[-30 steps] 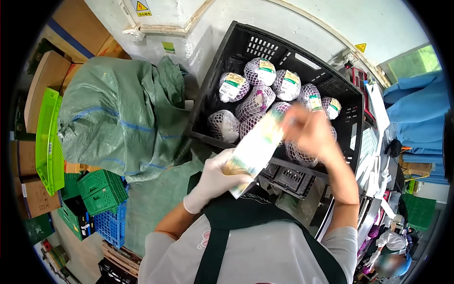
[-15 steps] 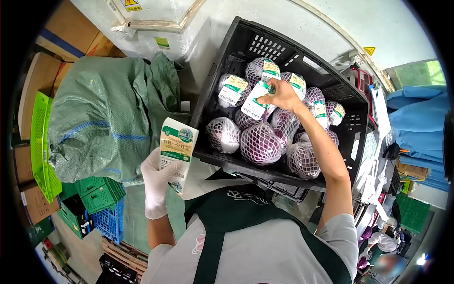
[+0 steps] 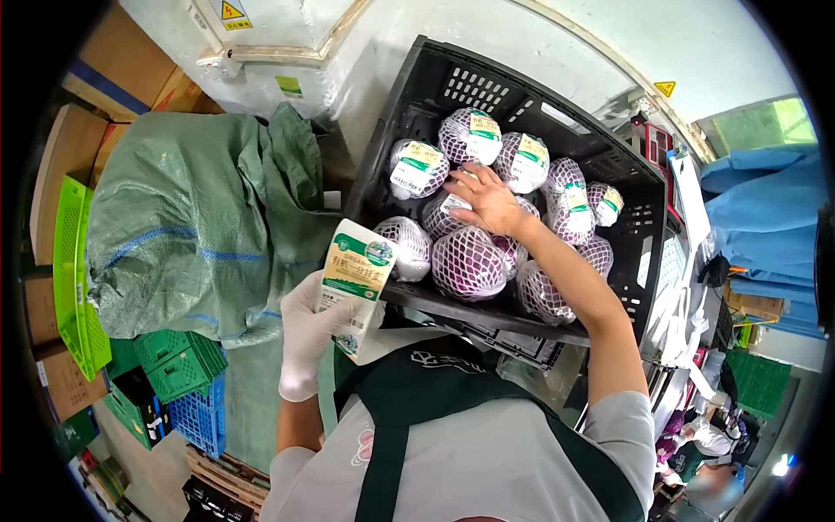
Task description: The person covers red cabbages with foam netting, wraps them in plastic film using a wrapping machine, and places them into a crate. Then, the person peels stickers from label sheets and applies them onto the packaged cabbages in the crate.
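Netted round vegetable (image 3: 441,219) under right hand (image 3: 489,204), fingers spread; gloved left hand (image 3: 315,325) grips label strip (image 3: 358,270).

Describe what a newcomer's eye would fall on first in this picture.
Probably the black crate of purple produce in white foam nets, the bare right hand spread over it. Next, the gloved left hand holding labels near the crate, and the green woven sack further left.

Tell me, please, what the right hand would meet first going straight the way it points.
The right hand would probably meet the labelled, netted vegetable nearest the picture's left edge, though depth is hard to judge.
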Available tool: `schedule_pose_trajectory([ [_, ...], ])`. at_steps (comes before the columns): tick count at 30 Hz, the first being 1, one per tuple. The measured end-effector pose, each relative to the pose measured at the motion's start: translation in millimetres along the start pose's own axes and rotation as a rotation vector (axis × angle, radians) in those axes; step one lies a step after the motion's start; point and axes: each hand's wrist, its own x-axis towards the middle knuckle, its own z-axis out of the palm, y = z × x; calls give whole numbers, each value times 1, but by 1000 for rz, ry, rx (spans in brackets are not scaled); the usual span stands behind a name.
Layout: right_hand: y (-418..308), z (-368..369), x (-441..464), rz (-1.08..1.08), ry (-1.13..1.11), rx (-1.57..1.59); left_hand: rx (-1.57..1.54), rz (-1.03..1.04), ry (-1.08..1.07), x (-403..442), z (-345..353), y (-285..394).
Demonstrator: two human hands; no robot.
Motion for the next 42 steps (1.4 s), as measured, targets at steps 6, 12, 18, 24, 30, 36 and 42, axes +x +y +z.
schedule_pose_trajectory([
  [6,-1,-18,10,89,33,121,7,-12,-86,-19,15,0],
  [12,-119,-149,-8,269,-282,1454,137,-18,-237,-31,24,-7],
  [18,-195,-149,-32,61,35,809,-182,203,-349,-40,34,-17],
  [24,-195,-163,-21,113,67,868,110,236,-89,-43,19,-47],
  [30,-91,-133,48,606,37,962,222,4,-42,-43,-22,-23],
  [36,-109,-49,79,521,-388,227,-67,570,827,-69,-146,16],
  [42,-115,-61,77,411,-162,54,-18,456,644,-54,-129,3],
])
